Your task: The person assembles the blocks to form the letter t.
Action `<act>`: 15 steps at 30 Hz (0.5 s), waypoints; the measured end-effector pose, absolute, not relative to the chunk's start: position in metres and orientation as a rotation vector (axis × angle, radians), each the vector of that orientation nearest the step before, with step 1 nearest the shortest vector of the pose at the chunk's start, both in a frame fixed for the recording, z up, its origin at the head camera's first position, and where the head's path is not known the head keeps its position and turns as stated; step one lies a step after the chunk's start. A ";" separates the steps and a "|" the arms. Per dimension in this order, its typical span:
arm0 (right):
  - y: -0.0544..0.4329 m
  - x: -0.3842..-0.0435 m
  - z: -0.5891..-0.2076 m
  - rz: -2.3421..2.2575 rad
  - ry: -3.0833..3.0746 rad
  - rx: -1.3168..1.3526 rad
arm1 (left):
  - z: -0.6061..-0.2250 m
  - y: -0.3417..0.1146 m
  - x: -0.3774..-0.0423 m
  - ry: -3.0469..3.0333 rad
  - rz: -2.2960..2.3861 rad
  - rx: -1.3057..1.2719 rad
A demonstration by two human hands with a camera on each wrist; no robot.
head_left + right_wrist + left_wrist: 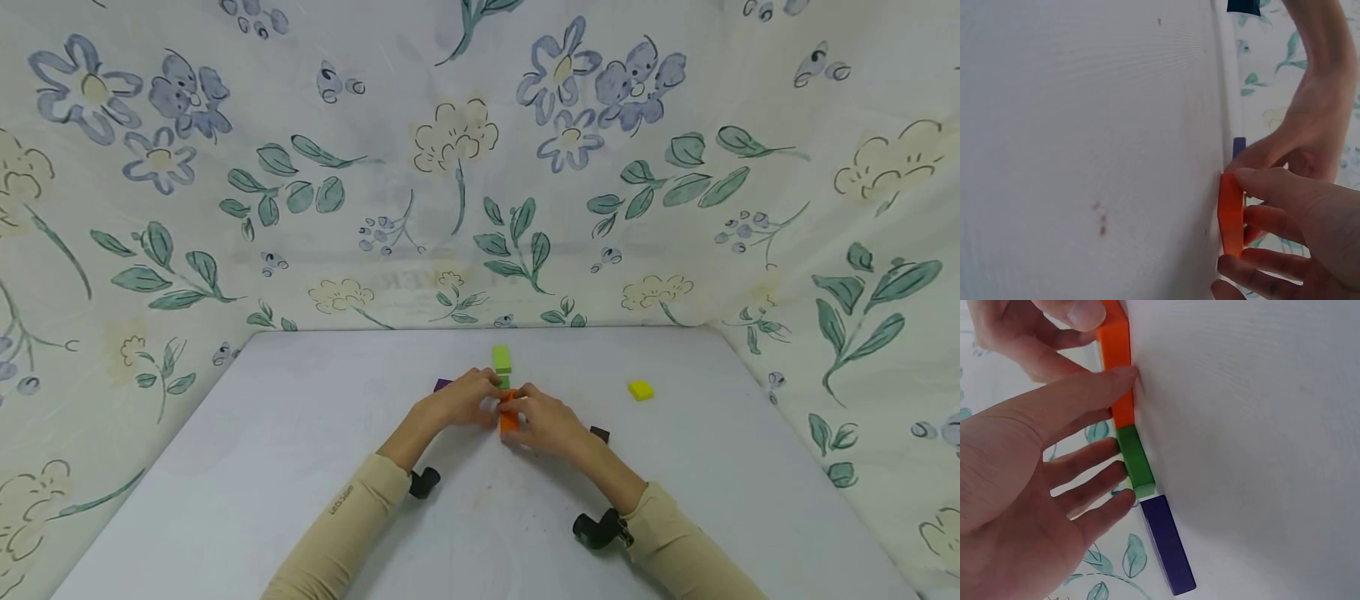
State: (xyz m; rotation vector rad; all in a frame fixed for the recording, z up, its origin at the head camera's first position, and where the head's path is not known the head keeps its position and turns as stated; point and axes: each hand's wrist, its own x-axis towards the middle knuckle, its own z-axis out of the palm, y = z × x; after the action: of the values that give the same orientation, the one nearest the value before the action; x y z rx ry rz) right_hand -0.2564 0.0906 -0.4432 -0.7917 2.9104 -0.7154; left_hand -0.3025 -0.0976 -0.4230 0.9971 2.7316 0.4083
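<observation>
Your hands meet mid-worktop on a block; another block lies just beyond it. A third block sits left of your left hand, a flat piece well right.

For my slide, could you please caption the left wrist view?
Left hand touching orange block and green block, beside purple block.
</observation>
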 end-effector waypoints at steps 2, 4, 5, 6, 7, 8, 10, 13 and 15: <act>0.092 -0.256 -0.442 -0.718 2.900 -0.805 | -0.422 -0.098 -0.302 2.711 0.406 0.983; 0.093 -0.256 -0.441 -0.720 2.889 -0.814 | -0.422 -0.098 -0.301 2.695 0.397 0.979; 0.094 -0.256 -0.440 -0.721 2.885 -0.817 | -0.422 -0.099 -0.301 2.689 0.398 0.980; 0.094 -0.256 -0.439 -0.728 2.881 -0.819 | -0.421 -0.099 -0.300 2.688 0.396 0.980; 0.095 -0.256 -0.439 -0.734 2.876 -0.821 | -0.421 -0.099 -0.300 2.690 0.391 0.983; 0.095 -0.256 -0.438 -0.738 2.871 -0.820 | -0.421 -0.099 -0.299 2.691 0.388 0.985; 0.096 -0.257 -0.438 -0.745 2.864 -0.819 | -0.420 -0.099 -0.298 2.698 0.386 0.985; 0.096 -0.259 -0.439 -0.755 2.854 -0.815 | -0.420 -0.098 -0.296 2.706 0.391 0.976; 0.096 -0.259 -0.439 -0.762 2.848 -0.808 | -0.420 -0.098 -0.295 2.709 0.401 0.967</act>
State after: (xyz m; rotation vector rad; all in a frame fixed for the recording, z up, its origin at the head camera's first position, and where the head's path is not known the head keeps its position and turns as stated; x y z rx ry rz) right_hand -0.2591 0.0958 -0.4386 -0.8080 2.8483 -0.7616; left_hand -0.2945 -0.0980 -0.4198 0.9668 2.7092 0.4007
